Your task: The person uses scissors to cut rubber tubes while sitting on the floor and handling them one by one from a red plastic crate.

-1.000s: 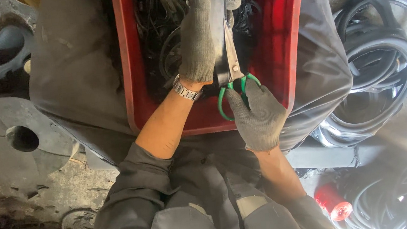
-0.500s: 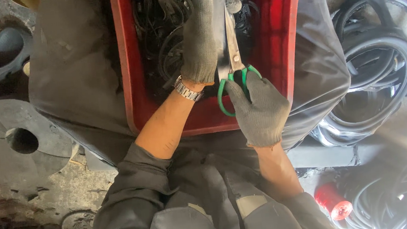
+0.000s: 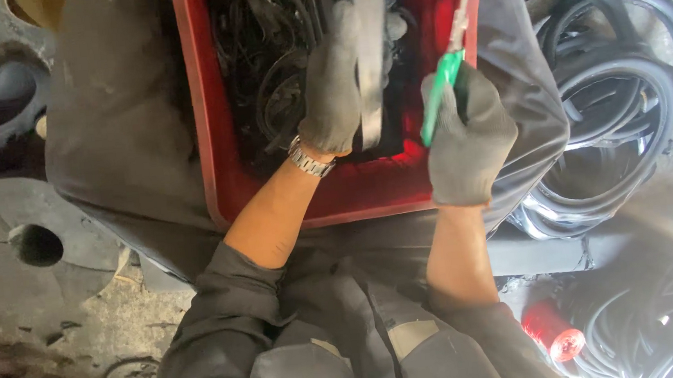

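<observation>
Right now my left hand (image 3: 333, 91), in a grey knit glove with a steel wristwatch (image 3: 307, 159) at the cuff, reaches into the red plastic crate (image 3: 211, 127) resting on my lap, its fingers wrapped tight around a flat dark rubber strip (image 3: 370, 38) that runs upright out of the crate. My right hand (image 3: 467, 139), gloved the same, is raised over the crate's near right corner, fingers curled closed on the green-handled scissors (image 3: 444, 88), whose pale blades point up and away toward the crate's right wall. Black rubber loops (image 3: 265, 48) tangle inside the crate. Coiled black rubber tubes (image 3: 615, 96) lie on the floor to my right.
</observation>
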